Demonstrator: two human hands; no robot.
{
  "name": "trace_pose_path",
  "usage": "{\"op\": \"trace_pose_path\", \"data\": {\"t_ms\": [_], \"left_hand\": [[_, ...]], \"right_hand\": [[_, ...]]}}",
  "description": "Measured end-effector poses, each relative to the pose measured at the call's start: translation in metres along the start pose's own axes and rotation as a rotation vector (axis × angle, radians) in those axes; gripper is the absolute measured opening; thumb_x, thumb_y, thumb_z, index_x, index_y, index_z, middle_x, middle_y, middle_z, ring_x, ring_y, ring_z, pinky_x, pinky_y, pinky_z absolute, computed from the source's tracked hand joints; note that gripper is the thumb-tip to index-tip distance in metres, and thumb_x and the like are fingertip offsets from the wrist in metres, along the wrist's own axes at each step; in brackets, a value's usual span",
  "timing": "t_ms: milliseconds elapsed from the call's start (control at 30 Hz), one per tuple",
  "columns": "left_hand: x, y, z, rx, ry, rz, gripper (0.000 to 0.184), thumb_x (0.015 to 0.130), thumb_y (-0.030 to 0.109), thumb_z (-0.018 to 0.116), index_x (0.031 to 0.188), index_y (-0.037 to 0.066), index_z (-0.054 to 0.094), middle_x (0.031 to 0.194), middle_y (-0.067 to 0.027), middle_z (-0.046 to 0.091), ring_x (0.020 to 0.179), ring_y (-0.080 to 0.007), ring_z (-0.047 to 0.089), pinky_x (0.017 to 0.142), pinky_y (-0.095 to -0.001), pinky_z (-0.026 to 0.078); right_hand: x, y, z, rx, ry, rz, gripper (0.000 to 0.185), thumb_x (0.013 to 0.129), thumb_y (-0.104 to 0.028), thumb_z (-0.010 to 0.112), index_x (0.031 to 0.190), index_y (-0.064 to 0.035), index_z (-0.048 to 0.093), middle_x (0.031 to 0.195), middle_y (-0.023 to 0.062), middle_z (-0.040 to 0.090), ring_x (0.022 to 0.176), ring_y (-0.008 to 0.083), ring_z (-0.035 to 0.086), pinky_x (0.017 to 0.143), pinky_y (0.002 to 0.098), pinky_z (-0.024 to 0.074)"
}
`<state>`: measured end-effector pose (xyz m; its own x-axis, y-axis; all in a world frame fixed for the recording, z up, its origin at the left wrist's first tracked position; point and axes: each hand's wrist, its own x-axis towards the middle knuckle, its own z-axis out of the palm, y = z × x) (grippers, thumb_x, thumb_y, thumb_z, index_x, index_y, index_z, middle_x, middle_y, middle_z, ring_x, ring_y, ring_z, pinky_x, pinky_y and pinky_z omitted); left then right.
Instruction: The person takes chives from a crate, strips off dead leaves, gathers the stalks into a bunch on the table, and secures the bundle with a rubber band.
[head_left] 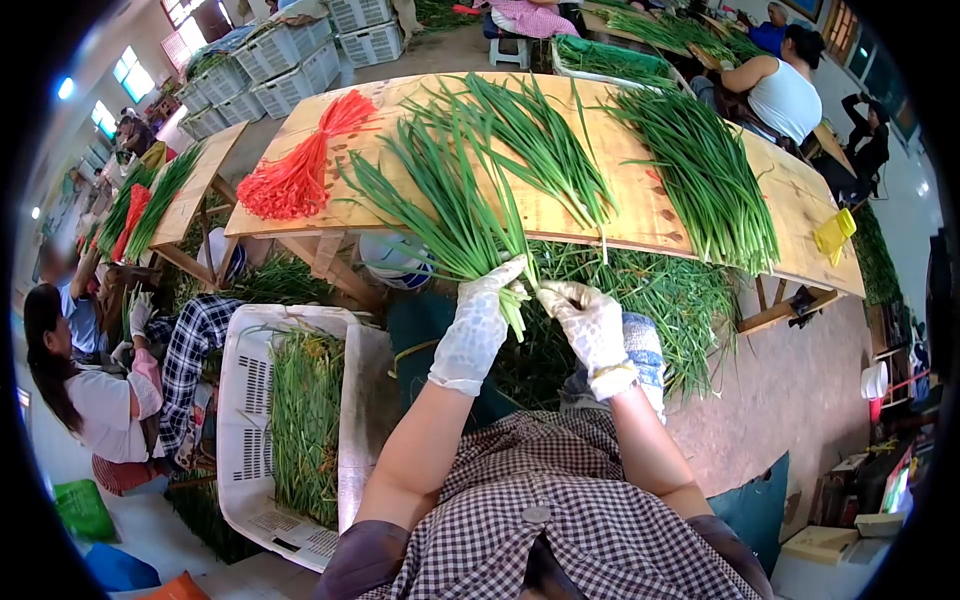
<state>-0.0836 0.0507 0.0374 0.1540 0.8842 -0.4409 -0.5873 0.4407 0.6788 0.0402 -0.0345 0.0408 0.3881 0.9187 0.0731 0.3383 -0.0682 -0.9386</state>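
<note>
My left hand, in a pale translucent glove, is wrapped round the lower stems of a bunch of chives. The long leaves of this bunch fan out over the table edge, and the cut stem ends poke out below my fingers. Just to the right, my gloved right hand is closed in a pinch at a chive stalk beside the bunch. Another loose pile of chives lies behind on the wooden table, and a thick, neatly aligned pile of chives lies to the right.
Red plastic ties lie on the table's left, a yellow object on its right. A white crate of greens stands at my left. Loose greens heap beneath the table. A person sits at left; other people work further back.
</note>
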Motion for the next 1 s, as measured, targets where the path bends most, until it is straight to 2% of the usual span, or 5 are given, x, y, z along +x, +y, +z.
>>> {"op": "trace_pose_path", "data": {"t_ms": [200, 433, 500, 633, 1000], "left_hand": [[-0.008, -0.010, 0.002, 0.027, 0.075, 0.125, 0.027, 0.070, -0.011, 0.075, 0.090, 0.002, 0.062, 0.082, -0.0076, 0.065, 0.054, -0.0148, 0.059, 0.044, -0.0265, 0.048], [-0.026, 0.058, 0.001, -0.029, -0.220, 0.420, 0.019, 0.078, 0.003, 0.072, 0.094, -0.001, 0.063, 0.088, -0.0107, 0.066, 0.076, -0.0182, 0.066, 0.066, -0.0309, 0.059], [-0.046, 0.071, 0.007, -0.166, -0.460, 0.283, 0.021, 0.087, 0.009, 0.064, 0.103, -0.004, 0.060, 0.092, -0.0121, 0.064, 0.085, -0.0229, 0.065, 0.083, -0.0405, 0.055], [-0.043, 0.063, 0.019, -0.278, -0.441, 0.149, 0.013, 0.091, 0.012, 0.060, 0.098, 0.001, 0.059, 0.081, -0.0049, 0.059, 0.068, -0.0165, 0.057, 0.070, -0.0344, 0.050], [-0.022, 0.033, -0.013, -0.233, -0.315, 0.037, 0.014, 0.092, 0.013, 0.058, 0.102, 0.003, 0.057, 0.077, -0.0039, 0.055, 0.063, -0.0154, 0.052, 0.062, -0.0322, 0.045]], "right_hand": [[0.013, 0.010, 0.018, 0.399, -0.027, 0.033, 0.019, 0.081, -0.014, 0.074, 0.091, 0.0012, 0.071, 0.081, 0.0067, 0.071, 0.073, 0.0066, 0.062, 0.069, 0.0231, 0.0503], [0.000, 0.024, -0.020, -0.971, -0.493, -0.121, 0.026, 0.077, -0.038, 0.067, 0.080, -0.0127, 0.071, 0.078, 0.0137, 0.067, 0.069, 0.0302, 0.066, 0.065, 0.0404, 0.0535], [0.010, 0.011, -0.020, -0.779, -0.095, -0.205, 0.021, 0.080, -0.034, 0.066, 0.079, -0.0132, 0.070, 0.072, 0.0126, 0.066, 0.067, 0.0294, 0.066, 0.062, 0.0407, 0.0528], [0.061, -0.031, -0.022, -0.933, 0.318, -0.553, 0.021, 0.086, -0.031, 0.061, 0.084, -0.0108, 0.061, 0.071, 0.0083, 0.065, 0.061, 0.0254, 0.064, 0.053, 0.0353, 0.0511], [0.104, -0.043, -0.001, -1.178, 0.045, -0.186, 0.012, 0.086, -0.018, 0.061, 0.085, -0.0086, 0.069, 0.074, 0.0072, 0.068, 0.062, 0.0218, 0.068, 0.053, 0.0353, 0.0525]]}}
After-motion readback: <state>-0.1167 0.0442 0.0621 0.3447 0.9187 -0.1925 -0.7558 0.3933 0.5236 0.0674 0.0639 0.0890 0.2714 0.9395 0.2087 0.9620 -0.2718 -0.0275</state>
